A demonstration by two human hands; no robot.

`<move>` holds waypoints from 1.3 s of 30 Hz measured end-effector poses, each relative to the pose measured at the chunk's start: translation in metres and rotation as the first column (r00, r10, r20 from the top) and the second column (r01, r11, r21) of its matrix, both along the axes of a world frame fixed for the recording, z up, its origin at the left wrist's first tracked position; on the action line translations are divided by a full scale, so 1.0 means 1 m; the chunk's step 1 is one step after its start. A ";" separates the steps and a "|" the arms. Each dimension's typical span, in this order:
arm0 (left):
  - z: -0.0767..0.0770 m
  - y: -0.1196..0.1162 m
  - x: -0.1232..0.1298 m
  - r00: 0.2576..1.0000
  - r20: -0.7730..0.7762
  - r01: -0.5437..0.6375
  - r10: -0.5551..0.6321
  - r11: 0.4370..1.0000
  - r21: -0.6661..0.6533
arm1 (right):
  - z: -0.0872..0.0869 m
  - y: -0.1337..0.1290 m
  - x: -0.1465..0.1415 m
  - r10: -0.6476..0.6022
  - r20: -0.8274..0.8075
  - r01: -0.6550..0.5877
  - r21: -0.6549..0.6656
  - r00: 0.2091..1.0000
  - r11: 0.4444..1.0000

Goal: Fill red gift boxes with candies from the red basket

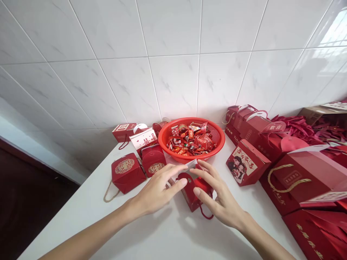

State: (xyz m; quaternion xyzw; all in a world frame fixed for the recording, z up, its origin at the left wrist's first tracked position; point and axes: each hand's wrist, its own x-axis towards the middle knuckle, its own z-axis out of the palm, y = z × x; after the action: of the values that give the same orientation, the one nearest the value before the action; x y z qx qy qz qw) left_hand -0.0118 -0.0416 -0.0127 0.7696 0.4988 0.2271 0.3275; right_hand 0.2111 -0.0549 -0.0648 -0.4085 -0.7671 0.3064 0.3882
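Forearms (101,229) over the counter (168,240), a small red box (191,199) between the hands

On both sides, the small red box is enclosed by the fingers of the left hand (157,191) and right hand (219,195), which are held at its upper flaps (193,164). Thumbs and index fingers are kept apart; whether the box is clamped cannot be told. Behind it, a red basket (189,157) filled with wrapped candies (191,139) is seen.
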 end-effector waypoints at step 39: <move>0.012 0.033 -0.010 0.984 -0.005 0.156 -0.175 0.887 -0.434 | 0.033 0.021 0.024 0.083 -0.002 -0.076 -0.427 0.997 0.901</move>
State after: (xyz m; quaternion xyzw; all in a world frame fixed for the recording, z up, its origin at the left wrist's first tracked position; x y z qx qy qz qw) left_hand -0.0218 -0.0091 -0.0006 0.7223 0.4764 0.0650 0.4970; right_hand 0.2351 -0.0343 -0.0314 -0.4542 -0.7008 0.4789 0.2706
